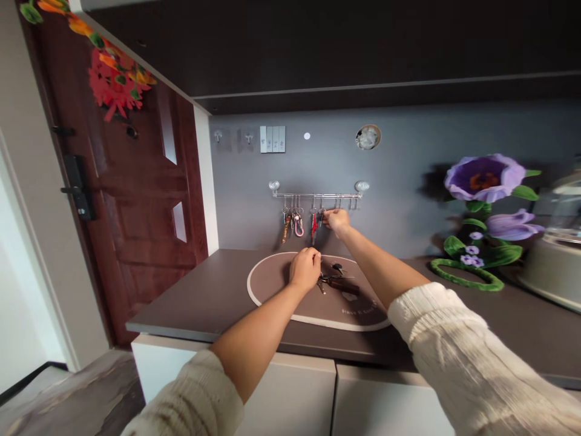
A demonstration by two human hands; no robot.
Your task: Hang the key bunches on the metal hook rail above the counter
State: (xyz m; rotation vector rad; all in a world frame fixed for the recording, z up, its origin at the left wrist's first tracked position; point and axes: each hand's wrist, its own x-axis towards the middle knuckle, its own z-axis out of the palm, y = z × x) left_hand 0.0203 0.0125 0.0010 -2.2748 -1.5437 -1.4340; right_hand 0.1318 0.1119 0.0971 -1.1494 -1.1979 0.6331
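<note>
My right hand (336,222) is up at the clear hook rail (318,195) on the wall. Its fingers pinch a small key ring with a dark key (322,218) by one of the hooks. Just left of it hangs a red key tag (314,225), and farther left are a brown strap (285,230) and a pink carabiner (299,226) with keys. Low over the brown oval mat (272,275) is my left hand (305,268), fingers closed together; what they hold is mostly hidden. Beside it on the mat lie keys (322,286), a dark key fob (337,267) and a dark brown holder (347,286).
A purple plush flower (485,178) with a green looped base stands on the counter (181,297) at right, near a pale rounded appliance (554,266). Overhead is a dark cabinet (318,54). A red-brown door (131,230) is at left.
</note>
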